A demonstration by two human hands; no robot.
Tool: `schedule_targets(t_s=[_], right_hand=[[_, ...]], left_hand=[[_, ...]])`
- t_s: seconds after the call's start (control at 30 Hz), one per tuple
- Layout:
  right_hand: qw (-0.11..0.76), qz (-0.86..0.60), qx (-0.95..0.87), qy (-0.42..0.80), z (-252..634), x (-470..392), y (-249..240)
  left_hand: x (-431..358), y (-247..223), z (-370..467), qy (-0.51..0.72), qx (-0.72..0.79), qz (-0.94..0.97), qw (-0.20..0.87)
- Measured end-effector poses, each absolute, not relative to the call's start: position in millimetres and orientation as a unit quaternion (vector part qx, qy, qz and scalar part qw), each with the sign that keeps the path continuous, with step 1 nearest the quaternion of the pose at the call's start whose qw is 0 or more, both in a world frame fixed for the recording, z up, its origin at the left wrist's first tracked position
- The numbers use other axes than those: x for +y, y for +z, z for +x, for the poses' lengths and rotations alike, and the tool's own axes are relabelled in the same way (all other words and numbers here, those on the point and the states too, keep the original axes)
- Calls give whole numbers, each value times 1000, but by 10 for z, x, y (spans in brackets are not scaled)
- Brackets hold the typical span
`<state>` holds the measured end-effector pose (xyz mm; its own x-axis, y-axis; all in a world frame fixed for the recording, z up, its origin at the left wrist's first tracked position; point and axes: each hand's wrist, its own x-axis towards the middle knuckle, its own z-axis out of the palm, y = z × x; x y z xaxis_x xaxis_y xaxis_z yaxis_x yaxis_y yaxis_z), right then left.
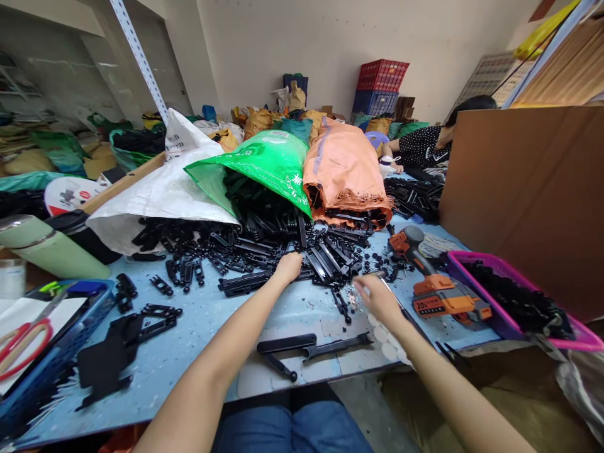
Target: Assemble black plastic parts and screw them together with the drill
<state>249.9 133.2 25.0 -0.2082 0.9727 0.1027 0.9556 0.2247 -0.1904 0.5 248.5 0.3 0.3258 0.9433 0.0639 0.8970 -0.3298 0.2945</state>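
My left hand point(289, 267) reaches to the near edge of a heap of black plastic parts point(325, 255); its fingers are curled, and what they hold is hidden. Over small loose screws and washers, my right hand point(376, 296) has its fingers partly spread, with nothing visible in them. A jointed black arm piece point(314, 346) lies at the table's front edge between my forearms. Black parts spill from a white sack point(160, 195), a green sack point(268, 163) and an orange sack point(344, 167) behind the heap.
An orange cordless drill point(436, 292) and a pink basket point(509, 296) of black parts lie at right, before a cardboard box point(523, 189). At left are a green bottle point(51, 248), a blue basket point(42, 365) with scissors and a black assembly point(113, 352). A person point(422, 148) sits beyond.
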Motion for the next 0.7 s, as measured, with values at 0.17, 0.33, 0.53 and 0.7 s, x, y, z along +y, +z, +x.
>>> schedule_targets(t_s=[0.17, 0.33, 0.53, 0.7], right_hand=[[3, -726, -687, 6, 2846, 2199, 261], [-46, -718, -694, 31, 2928, 2473, 112], [-50, -708, -704, 40, 2963, 2468, 60], [-2, -706, -708, 7, 2847, 2342, 223]], left_hand=[[2066, 206, -231, 176, 588, 785, 91], [1217, 474, -806, 188, 576, 789, 104], [314, 613, -1136, 33, 596, 787, 154], [221, 636, -942, -14, 624, 774, 111]])
